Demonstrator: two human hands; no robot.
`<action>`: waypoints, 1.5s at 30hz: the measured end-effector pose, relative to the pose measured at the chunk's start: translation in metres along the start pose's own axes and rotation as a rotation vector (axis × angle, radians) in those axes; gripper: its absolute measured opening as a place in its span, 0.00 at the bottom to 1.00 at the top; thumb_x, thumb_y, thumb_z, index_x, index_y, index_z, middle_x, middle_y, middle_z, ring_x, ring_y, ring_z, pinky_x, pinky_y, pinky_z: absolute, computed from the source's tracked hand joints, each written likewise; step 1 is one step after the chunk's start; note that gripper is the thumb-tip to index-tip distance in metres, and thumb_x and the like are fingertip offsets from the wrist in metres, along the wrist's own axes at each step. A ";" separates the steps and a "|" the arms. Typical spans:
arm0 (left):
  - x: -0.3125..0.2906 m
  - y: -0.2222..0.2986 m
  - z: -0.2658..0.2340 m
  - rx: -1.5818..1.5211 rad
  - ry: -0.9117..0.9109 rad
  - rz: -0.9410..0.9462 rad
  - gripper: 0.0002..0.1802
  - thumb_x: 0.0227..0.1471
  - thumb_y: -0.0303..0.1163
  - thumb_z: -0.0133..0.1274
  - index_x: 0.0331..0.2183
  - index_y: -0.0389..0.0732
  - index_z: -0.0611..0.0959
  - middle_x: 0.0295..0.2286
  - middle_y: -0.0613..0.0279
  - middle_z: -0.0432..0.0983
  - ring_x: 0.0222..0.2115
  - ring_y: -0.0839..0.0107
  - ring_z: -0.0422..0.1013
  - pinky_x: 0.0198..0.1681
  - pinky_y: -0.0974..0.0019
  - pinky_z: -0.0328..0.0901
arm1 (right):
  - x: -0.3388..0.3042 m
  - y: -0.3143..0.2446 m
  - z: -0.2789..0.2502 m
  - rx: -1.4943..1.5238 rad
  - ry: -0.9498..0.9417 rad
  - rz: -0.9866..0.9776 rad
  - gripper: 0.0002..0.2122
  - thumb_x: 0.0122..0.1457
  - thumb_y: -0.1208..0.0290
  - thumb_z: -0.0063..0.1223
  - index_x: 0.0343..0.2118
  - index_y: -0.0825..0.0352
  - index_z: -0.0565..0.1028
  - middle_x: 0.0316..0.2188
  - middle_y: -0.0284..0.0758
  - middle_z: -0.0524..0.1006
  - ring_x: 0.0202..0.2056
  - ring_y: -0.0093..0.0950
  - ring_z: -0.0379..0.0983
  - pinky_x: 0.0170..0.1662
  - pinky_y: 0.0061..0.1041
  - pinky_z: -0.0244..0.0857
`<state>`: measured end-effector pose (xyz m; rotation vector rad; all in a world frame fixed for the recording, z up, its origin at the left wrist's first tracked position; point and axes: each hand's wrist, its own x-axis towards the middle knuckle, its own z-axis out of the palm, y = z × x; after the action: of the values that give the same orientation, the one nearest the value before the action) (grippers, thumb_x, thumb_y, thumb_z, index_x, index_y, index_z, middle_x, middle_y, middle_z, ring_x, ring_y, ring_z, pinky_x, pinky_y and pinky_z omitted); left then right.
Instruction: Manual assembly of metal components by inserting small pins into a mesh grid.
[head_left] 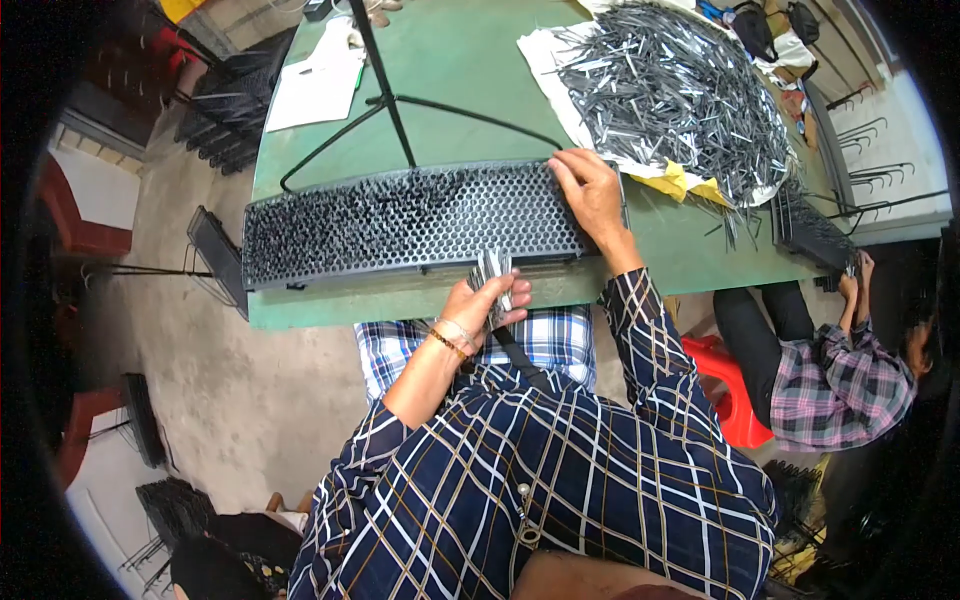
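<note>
A long black panel [505,212] full of round holes lies along the near edge of the green table [470,60]. Dark strips crowd the holes on its left side, while the right part shows bare holes. My left hand [468,310] is closed round a bunch of thin dark strips [492,272], just below the panel's front edge. At the panel's upper right end rests my right hand [598,200], thumb and fingers bent together against the surface. Whatever its fingertips pinch, if anything, is hidden.
A big heap of loose dark strips [670,90] lies on a white sheet [543,62] at the far right. Black rods [400,130] rise behind the panel. White paper [310,92] lies far left. Another person [845,385] works at right beside a red stool [728,395].
</note>
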<state>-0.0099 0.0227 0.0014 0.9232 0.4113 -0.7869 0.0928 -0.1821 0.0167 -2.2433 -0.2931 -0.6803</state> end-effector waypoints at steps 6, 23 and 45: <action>0.003 0.003 -0.001 -0.090 0.011 0.123 0.14 0.52 0.30 0.50 0.41 0.34 0.75 0.34 0.54 0.76 0.32 0.68 0.75 0.31 0.68 0.73 | -0.021 -0.047 -0.004 0.447 -0.442 0.439 0.09 0.52 0.69 0.56 0.30 0.71 0.78 0.25 0.37 0.76 0.26 0.22 0.72 0.29 0.21 0.64; 0.005 -0.004 0.000 -0.149 0.057 0.215 0.12 0.53 0.27 0.47 0.41 0.34 0.75 0.34 0.52 0.77 0.32 0.67 0.75 0.31 0.69 0.73 | -0.054 -0.065 0.013 0.526 -0.503 0.547 0.10 0.51 0.70 0.59 0.31 0.72 0.79 0.21 0.30 0.77 0.21 0.13 0.67 0.23 0.13 0.62; 0.004 0.003 -0.003 -0.166 0.142 0.162 0.12 0.52 0.26 0.47 0.39 0.31 0.75 0.33 0.50 0.76 0.30 0.64 0.75 0.29 0.66 0.74 | -0.038 -0.071 0.011 0.650 -0.373 0.622 0.10 0.51 0.71 0.58 0.32 0.74 0.76 0.23 0.32 0.77 0.19 0.16 0.69 0.21 0.14 0.62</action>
<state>-0.0052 0.0243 -0.0014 0.8472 0.5115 -0.5326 0.0365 -0.1260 0.0321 -1.6682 0.0223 0.1612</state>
